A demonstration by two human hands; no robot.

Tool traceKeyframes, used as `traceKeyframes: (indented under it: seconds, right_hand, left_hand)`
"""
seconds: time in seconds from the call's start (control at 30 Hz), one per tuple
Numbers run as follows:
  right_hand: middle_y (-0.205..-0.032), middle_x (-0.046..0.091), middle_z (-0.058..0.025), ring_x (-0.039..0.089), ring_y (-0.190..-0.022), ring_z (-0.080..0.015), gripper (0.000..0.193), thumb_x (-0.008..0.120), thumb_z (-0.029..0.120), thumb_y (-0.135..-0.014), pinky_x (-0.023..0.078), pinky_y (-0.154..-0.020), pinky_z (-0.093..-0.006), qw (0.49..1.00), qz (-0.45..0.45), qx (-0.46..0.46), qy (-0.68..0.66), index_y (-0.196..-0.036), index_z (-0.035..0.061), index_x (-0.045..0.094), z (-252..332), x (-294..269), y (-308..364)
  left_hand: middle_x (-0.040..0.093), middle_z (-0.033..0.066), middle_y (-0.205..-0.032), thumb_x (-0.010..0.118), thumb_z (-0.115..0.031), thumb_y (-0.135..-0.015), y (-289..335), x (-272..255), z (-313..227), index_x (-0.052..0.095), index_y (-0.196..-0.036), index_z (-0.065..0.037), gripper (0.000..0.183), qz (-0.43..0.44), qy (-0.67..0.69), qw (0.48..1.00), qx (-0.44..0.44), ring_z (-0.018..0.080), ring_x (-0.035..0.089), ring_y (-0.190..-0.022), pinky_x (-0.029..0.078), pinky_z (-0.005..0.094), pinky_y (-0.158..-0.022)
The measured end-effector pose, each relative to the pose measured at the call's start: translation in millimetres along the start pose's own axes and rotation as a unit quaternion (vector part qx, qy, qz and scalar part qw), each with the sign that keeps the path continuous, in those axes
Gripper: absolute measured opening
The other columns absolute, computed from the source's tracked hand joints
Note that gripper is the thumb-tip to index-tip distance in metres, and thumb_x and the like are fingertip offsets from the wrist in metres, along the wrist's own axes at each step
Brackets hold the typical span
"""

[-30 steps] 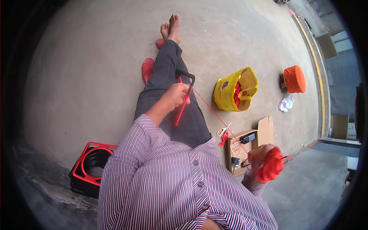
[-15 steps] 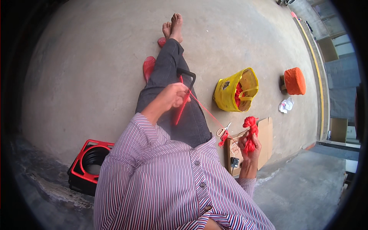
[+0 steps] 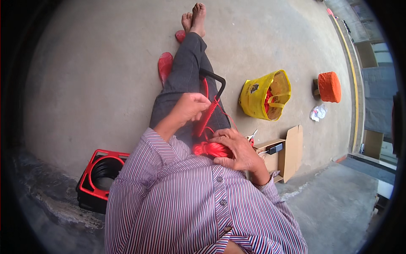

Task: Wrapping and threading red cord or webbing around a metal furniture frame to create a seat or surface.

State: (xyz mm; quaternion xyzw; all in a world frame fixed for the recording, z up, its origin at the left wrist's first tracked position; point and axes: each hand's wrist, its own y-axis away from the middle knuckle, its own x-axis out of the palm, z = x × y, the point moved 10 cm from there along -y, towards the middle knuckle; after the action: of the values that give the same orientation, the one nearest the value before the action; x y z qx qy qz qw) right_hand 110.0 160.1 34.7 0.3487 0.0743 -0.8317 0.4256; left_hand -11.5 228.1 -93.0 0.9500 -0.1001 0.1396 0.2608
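A black square-cornered frame (image 3: 221, 80) rests over my thighs, with red cord wound in tight coils (image 3: 208, 118) along one side. Beside those coils my left hand (image 3: 189, 109) is closed, fingertips pinched together. Whatever it may hold is hidden. My right hand (image 3: 239, 149) lies over my lap, wrapped round a bundle of red cord (image 3: 211, 149) whose gathered end sticks out toward the left. A thin strand runs from the frame's corner down to the right, and a loose loop rises near the bundle. Scissors (image 3: 252, 135) lie partly hidden beyond the right hand.
An open cardboard box (image 3: 292, 154) with a small black device (image 3: 275, 148) is at my right. Beyond it stands a yellow bag (image 3: 253, 101) with red material inside. An orange stool (image 3: 329, 86) is farther right. Red-and-black frames (image 3: 91, 178) are stacked at left; red shoes (image 3: 165, 67) lie by my legs.
My right hand has brought the cord bundle from above the box leftward to my lap. The strand, taut before, now hangs slack. My left hand has shifted slightly off the wound coils.
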Motion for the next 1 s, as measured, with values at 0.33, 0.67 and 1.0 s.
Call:
traceKeyframes:
  seconds: [0.33,0.67,1.0]
  right_hand:
    - [-0.093,0.065,-0.0149,0.062,-0.086,-0.03,0.038,0.069,0.029,-0.082,0.048,-0.08,-0.0365,0.99,-0.024,-0.003,-0.142,-0.105,-0.0003,0.063,-22,-7,-28]
    - [-0.09,0.065,-0.0058,0.061,-0.083,-0.0113,0.023,0.071,0.009,-0.085,0.049,-0.074,-0.0255,0.951,-0.084,0.144,-0.26,-0.104,-0.0028,0.064,-71,-6,-37]
    - [-0.078,0.068,-0.0065,0.059,-0.067,-0.0077,0.016,0.064,0.012,-0.089,0.048,-0.062,-0.0242,0.929,-0.194,0.22,-0.224,-0.095,-0.0025,0.062,-106,-25,-54]
  left_hand:
    - [0.065,0.0054,-0.075,0.062,-0.007,-0.089,-5,8,10,0.067,-0.099,0.005,0.016,-0.009,0.038,0.999,-0.017,0.0064,0.053,-0.044,0.035,0.0178,-0.035]
    - [0.067,0.0139,-0.084,0.049,-0.008,-0.095,-8,23,20,0.053,-0.119,0.012,0.031,0.042,0.124,0.99,-0.043,0.0107,0.056,-0.044,0.04,0.021,-0.035]
    - [0.066,0.0132,-0.078,0.051,-0.011,-0.093,-13,28,16,0.057,-0.106,0.008,0.023,0.076,0.152,0.983,-0.076,0.0117,0.056,-0.044,0.041,0.0207,-0.036]
